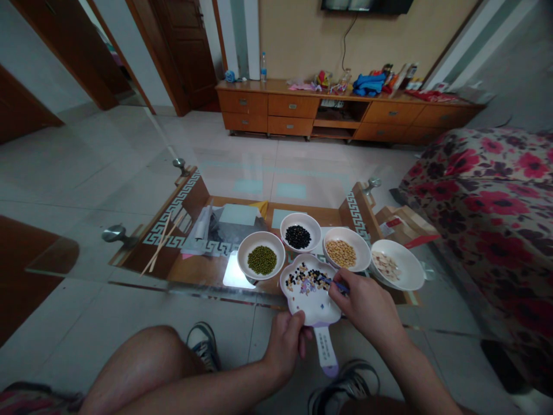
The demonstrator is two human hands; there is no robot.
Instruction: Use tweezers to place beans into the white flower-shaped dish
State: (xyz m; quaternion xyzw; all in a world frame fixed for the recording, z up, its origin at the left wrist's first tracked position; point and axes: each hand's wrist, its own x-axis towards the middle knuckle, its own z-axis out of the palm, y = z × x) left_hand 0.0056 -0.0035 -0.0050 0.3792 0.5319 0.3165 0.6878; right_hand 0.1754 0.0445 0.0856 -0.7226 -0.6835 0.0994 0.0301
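Observation:
My left hand is closed on the near left rim of a white flower-shaped plate with a purple edge and a printed handle. Black beans and yellow soybeans lie mixed on its far half. In my right hand are slim blue tweezers, their tips among the beans at the plate's right. Just beyond the plate stand white bowls: one of green mung beans, one of black beans, one of yellow soybeans. Farther right, another white bowl holds pale flat pieces.
The bowls stand on a glass table with metal fittings. Chopsticks lie at its left. A brown paper bag is at the right, near a flower-patterned sofa cover. A wooden cabinet lines the far wall.

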